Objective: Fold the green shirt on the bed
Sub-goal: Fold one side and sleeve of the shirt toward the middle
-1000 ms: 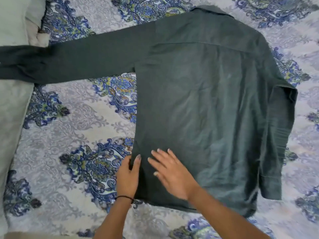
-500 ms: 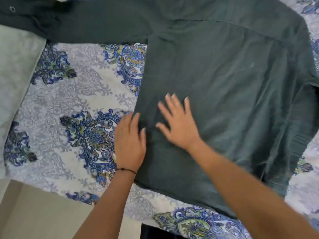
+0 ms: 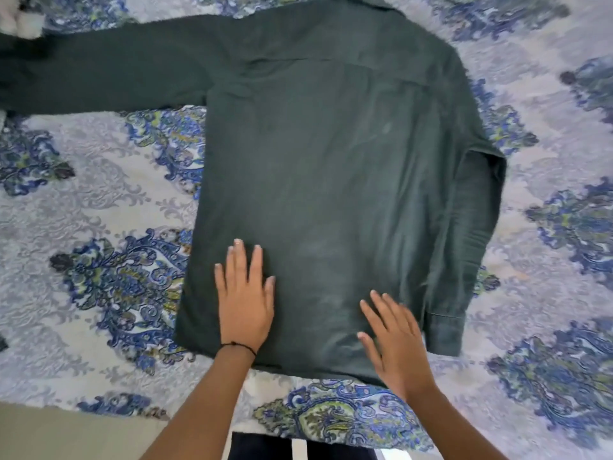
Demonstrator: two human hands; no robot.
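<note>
Left hand [image 3: 244, 303]: palm down, flat on the lower left part of the dark green long-sleeved cloth shirt [image 3: 331, 180], fingers stretched and slightly spread, gripping nothing. Thin black cord bracelet [image 3: 239, 345] around the left wrist.

Right hand [image 3: 394, 340]: also open, fingers splayed, lying on or just over the shirt's lower hem area, right of the left hand. Slightly blurred; whether the palm presses the cloth cannot be told. Holds nothing.

Shirt: lies back side up on the bed, collar [image 3: 368, 1] at the far edge of view, hem nearest the person. Body panel mostly flat, with faint creases. Left sleeve [image 3: 99, 78] stretched straight out to the left, reaching the frame edge. Right sleeve [image 3: 464, 260] folded in along the right side of the body, cuff pointing toward the hem.

Beneath: white and grey bedsheet with blue-green paisley print [image 3: 99, 227], covering the bed. Beige floor [image 3: 66, 433] shows at lower left past the bed's near edge. Something white and blurred [image 3: 23, 18] at the upper left corner, not identifiable.
</note>
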